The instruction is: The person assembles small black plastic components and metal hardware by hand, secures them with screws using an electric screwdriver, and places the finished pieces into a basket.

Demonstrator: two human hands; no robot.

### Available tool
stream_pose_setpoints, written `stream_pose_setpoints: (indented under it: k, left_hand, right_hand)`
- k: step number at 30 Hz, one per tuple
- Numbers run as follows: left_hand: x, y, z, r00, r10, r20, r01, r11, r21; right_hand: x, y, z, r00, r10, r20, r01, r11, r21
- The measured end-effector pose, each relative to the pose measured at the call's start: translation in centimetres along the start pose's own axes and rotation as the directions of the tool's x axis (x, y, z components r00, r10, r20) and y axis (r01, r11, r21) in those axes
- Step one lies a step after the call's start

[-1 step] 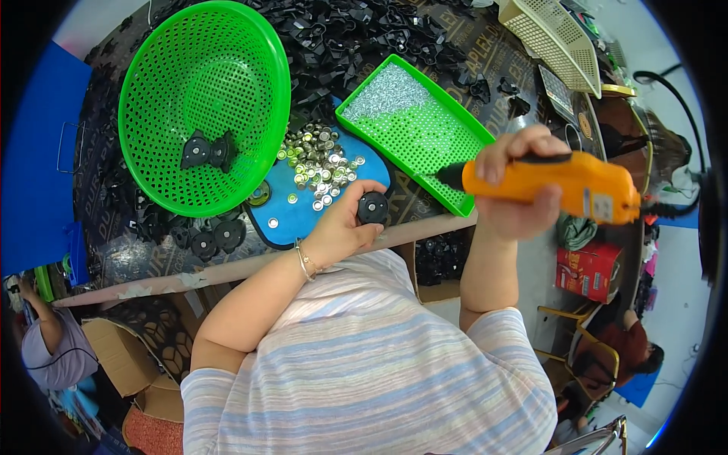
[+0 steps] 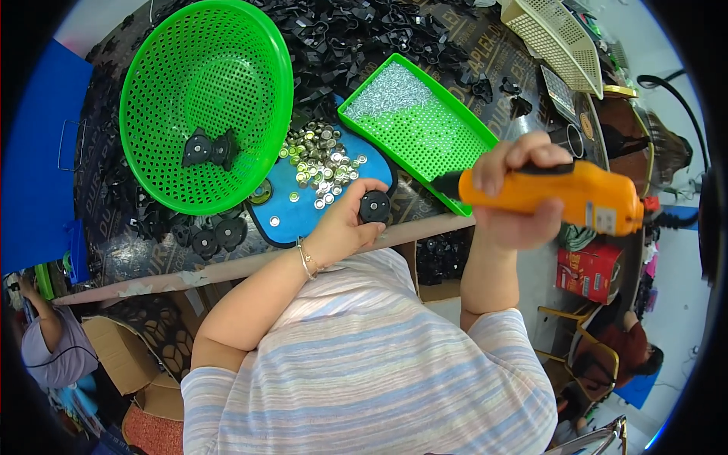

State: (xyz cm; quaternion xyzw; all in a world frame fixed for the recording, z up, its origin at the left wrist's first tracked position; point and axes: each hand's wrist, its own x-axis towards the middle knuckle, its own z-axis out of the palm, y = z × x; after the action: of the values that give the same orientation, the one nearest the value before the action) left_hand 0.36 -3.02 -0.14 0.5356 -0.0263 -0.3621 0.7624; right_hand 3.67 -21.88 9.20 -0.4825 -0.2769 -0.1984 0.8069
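At the table's front edge, my left hand [image 2: 343, 229] grips a round black plastic part [image 2: 374, 207] with a small metal centre, thumb and fingers at its rim. My right hand [image 2: 523, 189] is wrapped round an orange corded electric screwdriver [image 2: 561, 193], raised by the near end of a green perforated tray [image 2: 390, 148]. Its black nose points left; I cannot make out the bit. Small silver screws [image 2: 394, 87] fill the tray's far end. Beside my left hand, a blue mat [image 2: 292, 226] carries a pile of small round metal caps [image 2: 322, 163].
A large green colander [image 2: 152, 178] at left holds black parts [image 2: 208, 149]. More black plastic pieces [image 2: 334, 34] heap along the back, and several round ones [image 2: 216, 236] lie front left. A beige basket [image 2: 557, 42] stands far right. Other people [image 2: 57, 345] sit at both sides.
The screwdriver's nose has shifted slightly left and down with my right hand. My left hand keeps its grip on the round black part.
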Motion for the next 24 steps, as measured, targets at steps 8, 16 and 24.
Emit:
stream_pose_setpoints:
  k: [8,16,24]
  left_hand:
    - [-0.2,0.9,0.2,1.000,-0.024,-0.020,0.025,0.999,0.048]
    - [-0.2,0.6,0.1,1.000,0.003,-0.012,-0.002,0.997,0.073]
    - [0.3,-0.4,0.1,0.998,0.035,-0.043,-0.031,0.994,0.106]
  right_hand:
    - [-2.5,0.2,3.5,0.977,0.168,0.128,-0.171,0.985,0.009]
    - [-2.6,1.1,3.4,0.978,0.082,0.192,-0.091,0.995,0.036]
    - [-2.4,1.2,2.7,0.919,0.194,0.342,-0.136,0.973,-0.184]
